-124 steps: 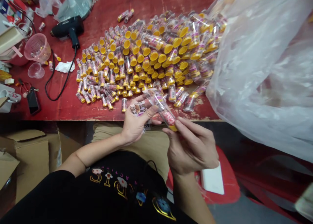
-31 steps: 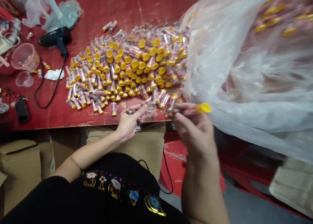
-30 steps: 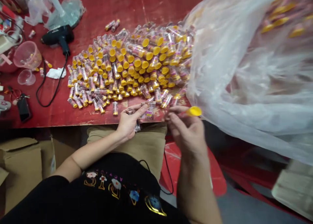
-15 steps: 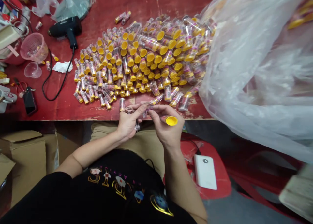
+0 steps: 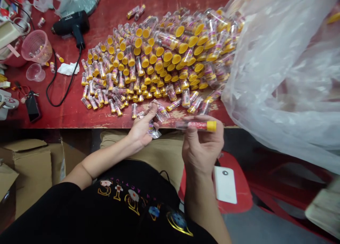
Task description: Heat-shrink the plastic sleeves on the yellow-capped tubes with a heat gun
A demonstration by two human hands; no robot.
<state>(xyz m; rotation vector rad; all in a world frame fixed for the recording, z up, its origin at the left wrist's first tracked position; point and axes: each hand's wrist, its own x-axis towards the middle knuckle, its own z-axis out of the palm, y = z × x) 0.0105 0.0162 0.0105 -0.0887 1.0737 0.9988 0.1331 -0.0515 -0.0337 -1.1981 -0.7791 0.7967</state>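
Note:
In the head view, my right hand (image 5: 203, 148) grips a clear tube with a yellow cap (image 5: 197, 126), held roughly level above my lap with its cap to the right. Further left, near the table's front edge, my left hand (image 5: 142, 130) is closed on thin clear plastic wrappers with printed marks (image 5: 154, 129), some sticking out below the fingers and some above. Beyond both hands a large heap of yellow-capped tubes (image 5: 159, 59) lies on the red table (image 5: 117, 122). One small tube (image 5: 134, 110) stands just beyond my left hand.
A big translucent plastic bag (image 5: 265, 77) covers the table's right side. A black heat gun (image 5: 75, 26) with its cord, a pink basket (image 5: 36, 47) and a phone (image 5: 33, 107) lie at left. A white power bank (image 5: 225, 184) rests on a red stool (image 5: 241, 198).
My right hand has moved right, away from my left hand, and the tube has turned sideways. My left hand stays nearly in place; more of its wrappers show.

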